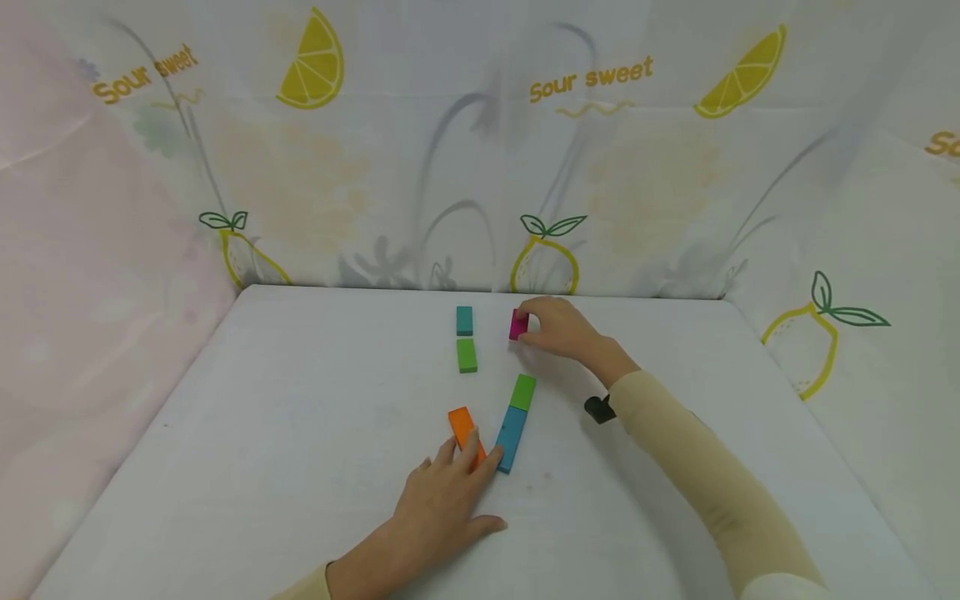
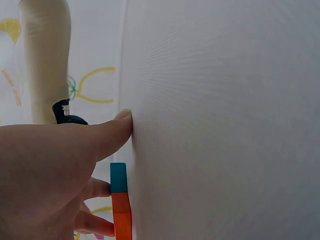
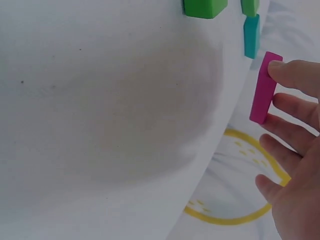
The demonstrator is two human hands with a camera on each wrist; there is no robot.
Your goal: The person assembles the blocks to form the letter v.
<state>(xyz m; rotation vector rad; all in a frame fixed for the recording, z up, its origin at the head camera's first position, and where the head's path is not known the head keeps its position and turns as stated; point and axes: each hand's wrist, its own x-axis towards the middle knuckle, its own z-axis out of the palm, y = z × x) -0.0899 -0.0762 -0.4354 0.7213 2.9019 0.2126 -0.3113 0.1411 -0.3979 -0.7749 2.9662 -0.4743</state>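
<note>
Between thumb and fingertips my right hand (image 1: pixel 561 327) pinches a magenta block (image 3: pixel 265 90) over the far part of the table. My left hand (image 1: pixel 444 502) lies at the near blocks with fingers extended and thumb spread. Its fingertips touch the orange block (image 1: pixel 462 425) and reach the lower end of a blue block (image 1: pixel 512 437). A green block (image 1: pixel 523 392) sits end to end with the blue one, in a slanting line. Farther back, a teal block (image 1: pixel 464 320) lies just beyond another green block (image 1: pixel 467 356), left of the magenta one.
The blocks lie on a white table (image 1: pixel 300 400). A fabric backdrop (image 1: pixel 390 150) printed with lemons and lettering rises behind its far edge. A dark object (image 1: pixel 598 408) shows at the right sleeve (image 1: pixel 697 467), which crosses the table's right side.
</note>
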